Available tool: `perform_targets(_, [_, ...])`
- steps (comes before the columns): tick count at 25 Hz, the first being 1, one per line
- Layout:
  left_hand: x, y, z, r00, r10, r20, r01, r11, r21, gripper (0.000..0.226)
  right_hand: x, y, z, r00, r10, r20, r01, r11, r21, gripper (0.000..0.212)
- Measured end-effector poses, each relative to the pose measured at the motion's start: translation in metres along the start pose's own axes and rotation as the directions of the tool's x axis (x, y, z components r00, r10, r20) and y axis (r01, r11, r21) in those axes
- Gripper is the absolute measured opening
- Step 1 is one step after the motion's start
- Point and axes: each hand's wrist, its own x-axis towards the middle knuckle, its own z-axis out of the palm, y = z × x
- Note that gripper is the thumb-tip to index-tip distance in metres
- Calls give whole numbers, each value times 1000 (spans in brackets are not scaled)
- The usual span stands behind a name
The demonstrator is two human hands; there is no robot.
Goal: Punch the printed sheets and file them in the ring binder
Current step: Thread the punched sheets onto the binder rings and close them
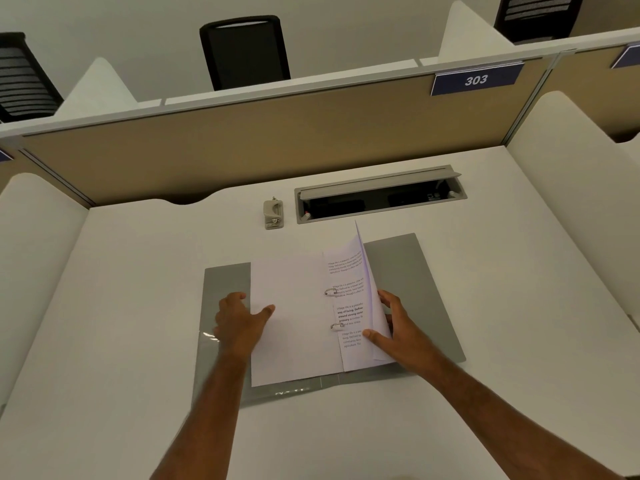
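Observation:
A grey ring binder (pixel 405 268) lies open on the white desk in front of me. White sheets (pixel 294 306) sit on its two metal rings (pixel 331 292), blank side up on the left. A printed sheet (pixel 353 289) stands lifted and curved on the right side of the rings. My left hand (pixel 239 323) rests flat on the left edge of the blank sheets, thumb on the paper. My right hand (pixel 398 327) holds the raised printed sheet, thumb in front and fingers behind it. A small beige hole punch (pixel 273 213) stands behind the binder.
An open cable tray (pixel 381 195) is sunk into the desk at the back right. A tan partition (pixel 277 140) with a "303" sign (pixel 476 80) closes the far side, white side dividers stand left and right, and black chairs (pixel 246 50) stand beyond.

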Motion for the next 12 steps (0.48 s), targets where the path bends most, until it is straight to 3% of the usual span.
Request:
perform_targets(2, [-10,10,9,988,149,-38,-147,987,65,56,0,1,2,1000,-6,-11,6,1000,-7,81])
perform_targets(4, [-22,26,21,961,269,58,-263,960,-98,33,1,1,3,1000,-4,-10,4,1000,-13,81])
perform_targets(6, [-39,48,28,928,286,238,-206,927,-313,17,1,2,4,1000,-15,-6,15,1000,-16,82])
perform_targets(8, [-56,71,40,883,297,363,-125,895,-427,17,2,2,5,1000,-23,-13,23,1000,-18,82])
perform_targets(12, [-76,98,61,863,314,396,-108,880,-463,27,3,2,6,999,-28,-18,27,999,-37,83])
